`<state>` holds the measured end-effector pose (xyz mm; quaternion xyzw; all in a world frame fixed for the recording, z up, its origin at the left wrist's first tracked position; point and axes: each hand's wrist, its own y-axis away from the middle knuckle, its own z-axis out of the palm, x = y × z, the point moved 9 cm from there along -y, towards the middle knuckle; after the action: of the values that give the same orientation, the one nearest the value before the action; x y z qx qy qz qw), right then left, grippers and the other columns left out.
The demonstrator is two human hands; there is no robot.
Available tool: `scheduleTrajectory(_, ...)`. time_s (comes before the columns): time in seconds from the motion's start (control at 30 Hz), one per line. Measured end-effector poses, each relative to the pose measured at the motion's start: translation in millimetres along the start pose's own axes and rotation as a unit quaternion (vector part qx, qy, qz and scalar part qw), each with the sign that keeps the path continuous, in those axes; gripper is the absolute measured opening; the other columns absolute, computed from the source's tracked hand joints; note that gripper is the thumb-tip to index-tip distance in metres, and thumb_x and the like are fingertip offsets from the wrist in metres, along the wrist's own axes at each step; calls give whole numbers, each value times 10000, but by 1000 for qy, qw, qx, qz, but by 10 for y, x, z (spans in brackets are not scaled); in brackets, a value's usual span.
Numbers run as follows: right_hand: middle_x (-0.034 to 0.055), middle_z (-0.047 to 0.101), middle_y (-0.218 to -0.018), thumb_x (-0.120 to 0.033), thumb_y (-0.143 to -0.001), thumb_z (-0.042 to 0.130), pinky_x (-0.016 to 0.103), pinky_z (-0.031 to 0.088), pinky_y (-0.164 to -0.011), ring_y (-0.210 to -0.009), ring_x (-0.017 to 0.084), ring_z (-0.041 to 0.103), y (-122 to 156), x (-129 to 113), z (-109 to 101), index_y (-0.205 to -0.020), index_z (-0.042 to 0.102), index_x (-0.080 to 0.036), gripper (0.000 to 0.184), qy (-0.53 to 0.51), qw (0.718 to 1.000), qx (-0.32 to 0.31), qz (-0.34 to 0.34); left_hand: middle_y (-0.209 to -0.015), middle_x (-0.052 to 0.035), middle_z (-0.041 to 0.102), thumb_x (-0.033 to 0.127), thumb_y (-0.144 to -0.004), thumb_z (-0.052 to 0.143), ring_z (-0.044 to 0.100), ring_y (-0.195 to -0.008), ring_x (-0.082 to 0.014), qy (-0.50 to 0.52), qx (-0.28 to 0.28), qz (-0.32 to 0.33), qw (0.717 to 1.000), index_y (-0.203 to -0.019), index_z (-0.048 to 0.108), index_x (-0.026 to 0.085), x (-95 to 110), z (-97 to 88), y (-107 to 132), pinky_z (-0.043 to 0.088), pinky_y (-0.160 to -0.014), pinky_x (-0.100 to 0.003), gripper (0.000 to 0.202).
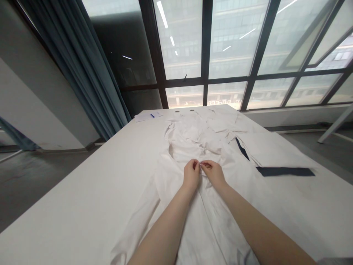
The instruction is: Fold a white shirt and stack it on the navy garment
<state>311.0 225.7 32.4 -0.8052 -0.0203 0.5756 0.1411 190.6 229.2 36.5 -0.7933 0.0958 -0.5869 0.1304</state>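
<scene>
A white shirt point(171, 184) lies spread on the white table, its collar end away from me and one sleeve stretched down on the left. Both hands meet at the front opening near the collar. My left hand point(191, 173) is closed, thumb and fingers pinching the shirt's edge. Beside it, my right hand point(213, 172) pinches the same spot from the other side, fingertips nearly touching the left ones. Whatever small part lies between the fingertips is too small to make out. Below the hands the front edge runs down toward me.
More white cloth point(187, 129) lies crumpled past the collar. To the right, a folded white garment point(275, 149) rests over a dark flat piece point(286, 171). Paper with a blue pen point(152, 115) is at the far left corner of the table point(91, 195). Windows and a blue curtain point(79, 62) stand behind.
</scene>
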Motion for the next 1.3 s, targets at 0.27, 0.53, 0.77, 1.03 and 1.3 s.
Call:
scheduleTrajectory(0.27,58,649,-703,-285,-663,545,281,473,-633,-634,159,591,0,-19,26,-689,616,-166,141,8,1000,-16,-23,-636,2,523,171,-681,471,467,-655,-134,-12,0,-12,1000,-624,523,169,-38,-37,-48,343,-631,-223,77)
scheduleTrajectory(0.53,61,647,-701,-272,-662,544,279,479,-622,-626,158,593,-11,17,22,-728,611,-157,149,3,1000,-13,-1,-567,18,494,213,-727,454,454,-546,-111,-13,38,-32,999,-651,497,170,-30,-41,8,345,-556,-217,97)
scheduleTrajectory(0.77,48,643,-697,-250,-677,523,265,486,-588,-606,150,594,-4,1,42,-743,600,-171,129,-18,1000,-16,-6,-573,10,526,215,-698,500,482,-505,-96,58,81,-76,992,-667,510,157,-43,-67,30,370,-508,-201,67)
scheduleTrajectory(1.03,62,648,-749,-251,-691,506,274,487,-629,-649,161,602,20,-144,-12,-761,614,-169,152,-10,999,3,-34,-571,28,525,202,-667,521,489,-501,-81,86,99,-75,989,-667,508,157,-16,-96,27,367,-487,-181,46)
scheduleTrajectory(1.3,69,664,-780,-296,-690,526,298,488,-670,-697,181,613,16,-96,10,-768,644,-167,192,-47,999,-10,-26,-522,52,485,174,-624,533,461,-469,-69,173,85,-112,975,-666,474,157,-149,-58,-20,352,-482,-176,74)
